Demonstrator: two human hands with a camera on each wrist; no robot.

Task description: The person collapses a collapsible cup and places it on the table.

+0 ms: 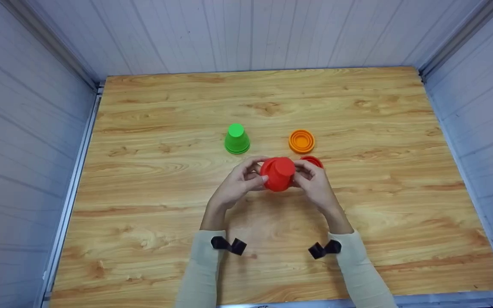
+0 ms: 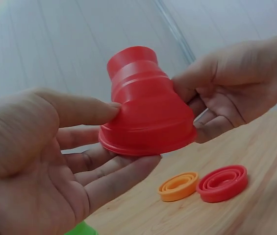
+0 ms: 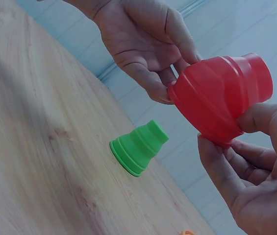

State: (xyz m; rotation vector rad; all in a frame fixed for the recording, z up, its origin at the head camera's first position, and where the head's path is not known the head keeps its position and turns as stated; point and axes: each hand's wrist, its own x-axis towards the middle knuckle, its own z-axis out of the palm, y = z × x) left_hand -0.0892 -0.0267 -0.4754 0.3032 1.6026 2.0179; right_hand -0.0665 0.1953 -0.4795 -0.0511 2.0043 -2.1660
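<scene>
Both hands hold a red collapsible silicone cup (image 2: 145, 110), its wide rim down and narrow end up. Its wall is stretched out unevenly, with one side folded in more than the other. My left hand (image 1: 240, 182) grips the rim side, thumb pressing the wall and fingers beneath the rim. From the other side, my right hand (image 1: 316, 186) pinches the wall and rim between thumb and fingers. The cup is raised above the wooden table (image 1: 144, 239). Just beyond the right hand lies a second red cup (image 2: 222, 183), folded flat and partly hidden in the head view.
A green collapsible cup (image 1: 237, 139), fully extended, stands wide rim down beyond the left hand. To its right lies an orange cup (image 1: 301, 141), folded flat into rings. White panel walls (image 1: 246, 36) enclose the back and sides of the table.
</scene>
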